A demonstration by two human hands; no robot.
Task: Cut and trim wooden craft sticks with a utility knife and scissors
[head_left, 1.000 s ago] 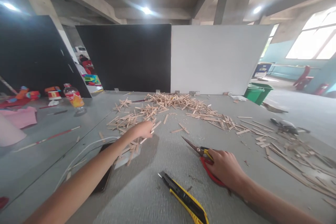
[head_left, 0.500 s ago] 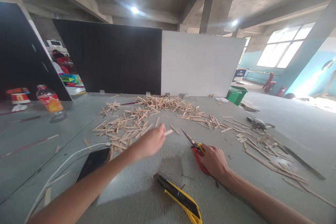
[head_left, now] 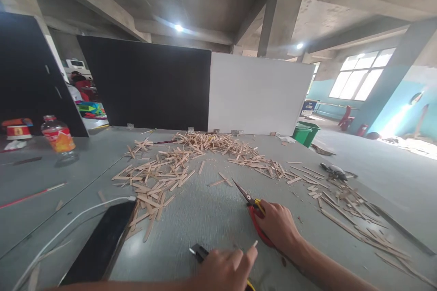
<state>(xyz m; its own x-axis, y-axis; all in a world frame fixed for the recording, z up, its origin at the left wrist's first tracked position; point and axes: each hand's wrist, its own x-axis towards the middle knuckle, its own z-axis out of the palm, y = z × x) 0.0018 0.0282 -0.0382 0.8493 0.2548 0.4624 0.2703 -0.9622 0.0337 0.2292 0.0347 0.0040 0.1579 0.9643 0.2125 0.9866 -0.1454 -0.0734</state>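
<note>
My left hand (head_left: 228, 269) is low in the middle, its fingers closed over a yellow and black utility knife (head_left: 198, 252) lying on the grey table. Most of the knife is hidden beneath the hand; its blade end and a bit of yellow show. My right hand (head_left: 278, 223) holds scissors (head_left: 251, 200) with red and yellow handles, their blades together and pointing up-left. Just beyond the scissors' tip, two short wooden strips (head_left: 225, 178) lie close together. A wide heap of similar thin wooden strips (head_left: 160, 173) curves round behind and to the left.
A black phone (head_left: 99, 241) with a white cable (head_left: 73, 218) lies at left. Further left stands a drink bottle (head_left: 57, 134). Longer strips (head_left: 355, 225) and a long flat blade-like piece (head_left: 404, 227) lie at right. Black and white panels (head_left: 256, 93) stand along the back.
My left hand has put its wooden strip down beside another and drawn back toward me onto the utility knife. My right hand stays on the scissors. The view has tilted up slightly.
</note>
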